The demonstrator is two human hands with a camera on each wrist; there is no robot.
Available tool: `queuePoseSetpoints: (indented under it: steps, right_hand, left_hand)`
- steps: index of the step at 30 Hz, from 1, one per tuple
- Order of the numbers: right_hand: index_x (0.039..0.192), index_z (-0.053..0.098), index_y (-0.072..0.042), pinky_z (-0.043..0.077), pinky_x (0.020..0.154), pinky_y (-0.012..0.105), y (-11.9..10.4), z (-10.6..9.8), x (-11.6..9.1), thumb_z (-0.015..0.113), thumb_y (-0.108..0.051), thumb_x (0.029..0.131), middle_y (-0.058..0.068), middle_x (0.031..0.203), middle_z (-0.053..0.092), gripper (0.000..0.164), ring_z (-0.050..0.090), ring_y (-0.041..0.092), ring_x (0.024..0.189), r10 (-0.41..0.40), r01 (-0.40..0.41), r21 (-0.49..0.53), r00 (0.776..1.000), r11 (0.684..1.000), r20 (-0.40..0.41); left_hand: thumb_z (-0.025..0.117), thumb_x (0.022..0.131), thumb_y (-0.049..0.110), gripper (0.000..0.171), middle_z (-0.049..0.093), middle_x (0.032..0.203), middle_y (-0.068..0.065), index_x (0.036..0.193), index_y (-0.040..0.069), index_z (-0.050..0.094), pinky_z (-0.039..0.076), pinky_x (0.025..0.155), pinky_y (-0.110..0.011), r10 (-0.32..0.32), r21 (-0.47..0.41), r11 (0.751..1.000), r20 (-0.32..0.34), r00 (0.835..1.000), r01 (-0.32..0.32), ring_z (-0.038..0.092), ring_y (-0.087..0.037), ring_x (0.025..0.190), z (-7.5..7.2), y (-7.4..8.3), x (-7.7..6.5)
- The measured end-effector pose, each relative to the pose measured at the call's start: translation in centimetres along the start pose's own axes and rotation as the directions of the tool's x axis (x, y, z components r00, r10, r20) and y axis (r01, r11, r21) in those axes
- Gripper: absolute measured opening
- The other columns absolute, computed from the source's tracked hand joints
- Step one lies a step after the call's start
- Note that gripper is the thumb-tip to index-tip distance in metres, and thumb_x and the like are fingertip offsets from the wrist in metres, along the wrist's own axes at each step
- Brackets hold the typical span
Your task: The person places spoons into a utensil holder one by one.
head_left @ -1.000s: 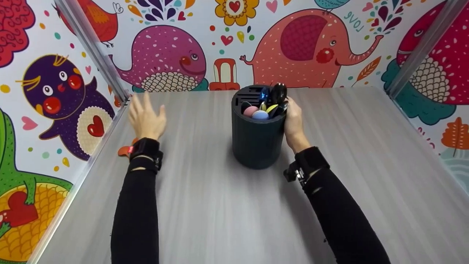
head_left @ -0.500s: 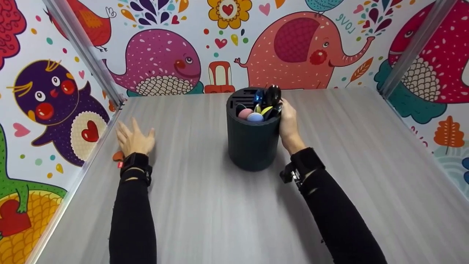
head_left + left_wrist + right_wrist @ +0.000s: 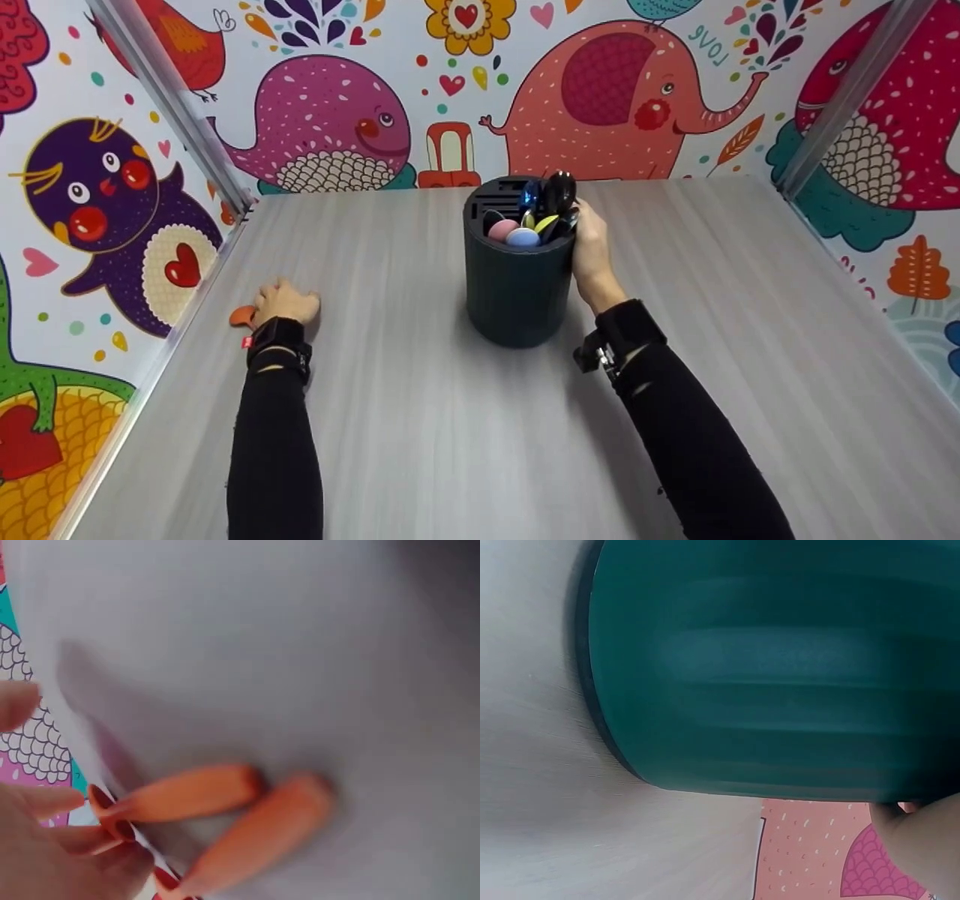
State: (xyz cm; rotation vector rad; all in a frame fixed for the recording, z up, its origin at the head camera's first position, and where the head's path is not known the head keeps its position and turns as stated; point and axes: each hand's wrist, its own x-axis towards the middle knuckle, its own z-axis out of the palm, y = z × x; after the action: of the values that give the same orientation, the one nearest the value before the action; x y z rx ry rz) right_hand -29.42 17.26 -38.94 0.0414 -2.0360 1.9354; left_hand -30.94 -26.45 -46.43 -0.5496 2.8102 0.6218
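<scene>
At the left of the head view my left hand is lowered to the table with its fingers curled. A rounded orange end shows beside it. In the left wrist view two long orange pieces lie at an angle, with flared ends at the fingers; blur hides their exact kind. My fingers touch one of those ends, while the thumb stands apart. My right hand grips the right side of a dark green utensil holder, which stands upright. Several utensils with pink, blue, yellow and black ends are in it.
The grey wood-grain table spreads around both hands. Cartoon-printed panels rise behind and beside it. Metal posts stand at the two back corners, and a pale edge strip runs along the left side.
My left hand came down and back towards me from the rear left, and its spread fingers have curled at the orange pieces. The right hand keeps its grip on the utensil holder.
</scene>
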Motion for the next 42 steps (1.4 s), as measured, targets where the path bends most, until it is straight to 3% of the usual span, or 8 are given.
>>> queuePoseSetpoints:
  steps: [5,10,20,23,26,31,38,42]
  right_hand:
    - [0.129,0.063,-0.003,0.042,0.1,0.025,0.0,0.0,0.0,0.035,-0.029,0.104,0.011,0.126,0.064,0.046,0.055,0.012,0.11,0.005,-0.005,0.015,1.0,1.0,-0.004]
    - [0.13,0.062,-0.002,0.041,0.101,0.024,0.1,0.0,0.1,0.035,-0.028,0.105,0.013,0.127,0.063,0.045,0.055,0.012,0.111,0.005,-0.005,0.025,1.0,1.0,-0.005]
    - [0.13,0.062,-0.003,0.041,0.1,0.025,0.1,0.0,-0.1,0.036,-0.03,0.104,0.01,0.125,0.064,0.046,0.055,0.011,0.11,0.005,-0.005,0.041,1.0,0.999,-0.003]
    - [0.13,0.062,-0.002,0.041,0.1,0.024,0.1,0.1,-0.2,0.035,-0.029,0.104,0.011,0.125,0.064,0.046,0.055,0.011,0.11,0.007,-0.007,0.046,1.0,0.999,-0.001]
    - [0.129,0.062,-0.002,0.042,0.099,0.024,0.1,0.1,-0.1,0.035,-0.029,0.104,0.011,0.124,0.064,0.045,0.055,0.011,0.109,0.003,-0.003,0.052,1.0,0.999,-0.006]
    - [0.129,0.062,-0.003,0.042,0.099,0.024,0.1,0.1,-0.1,0.035,-0.03,0.104,0.01,0.124,0.064,0.046,0.055,0.011,0.109,0.004,-0.004,0.053,1.0,0.999,-0.009]
    - [0.131,0.062,-0.003,0.041,0.101,0.025,0.1,0.2,-0.2,0.035,-0.03,0.105,0.011,0.128,0.063,0.046,0.055,0.012,0.112,0.0,0.001,0.052,1.0,0.999,-0.004]
    - [0.131,0.062,-0.003,0.041,0.101,0.025,0.1,0.1,-0.1,0.035,-0.029,0.105,0.011,0.127,0.064,0.046,0.055,0.012,0.112,-0.004,0.004,0.052,1.0,0.999,-0.004]
  left_hand:
    - [0.042,0.091,0.02,0.058,0.034,0.146,-0.036,0.142,-0.009,0.041,0.03,0.112,-0.065,0.035,0.019,0.999,-0.051,0.998,-0.034,0.031,-0.054,0.135,-0.1,0.0,-0.4]
    - [0.05,0.091,0.016,0.049,0.043,0.137,-0.036,0.131,-0.013,0.053,0.036,0.108,-0.063,0.054,0.065,0.997,-0.104,0.993,-0.047,0.039,-0.053,0.128,-0.1,0.2,-0.6]
    - [0.051,0.087,0.012,0.049,0.045,0.137,-0.039,0.13,-0.011,0.054,0.04,0.104,-0.064,0.081,0.078,0.994,-0.135,0.988,-0.071,0.041,-0.055,0.127,0.3,0.8,-0.6]
    - [0.051,0.089,0.013,0.054,0.044,0.139,-0.039,0.137,-0.012,0.046,0.038,0.107,-0.064,0.069,0.046,0.997,-0.123,0.99,-0.063,0.041,-0.056,0.128,0.4,0.9,-0.5]
    - [0.049,0.09,0.013,0.05,0.049,0.135,-0.038,0.134,-0.011,0.045,0.039,0.108,-0.06,0.074,-0.057,0.995,-0.143,0.987,-0.083,0.046,-0.055,0.126,0.3,1.2,-0.4]
    - [0.04,0.091,0.012,0.031,0.061,0.12,-0.03,0.115,-0.003,0.053,0.045,0.101,-0.052,0.061,-0.293,0.947,-0.238,0.969,-0.131,0.057,-0.046,0.115,0.3,2.0,-0.4]
    - [0.045,0.09,0.018,0.036,0.069,0.111,-0.021,0.112,-0.001,0.065,0.048,0.092,-0.041,-0.047,-0.467,0.874,-0.36,0.932,-0.136,0.063,-0.035,0.103,0.1,3.8,-0.8]
    - [0.06,0.09,0.024,0.027,0.072,0.073,-0.006,0.095,0.001,0.073,0.048,0.071,-0.031,-0.061,-0.521,0.831,-0.432,0.9,-0.194,0.065,-0.022,0.072,0.0,4.8,-0.8]
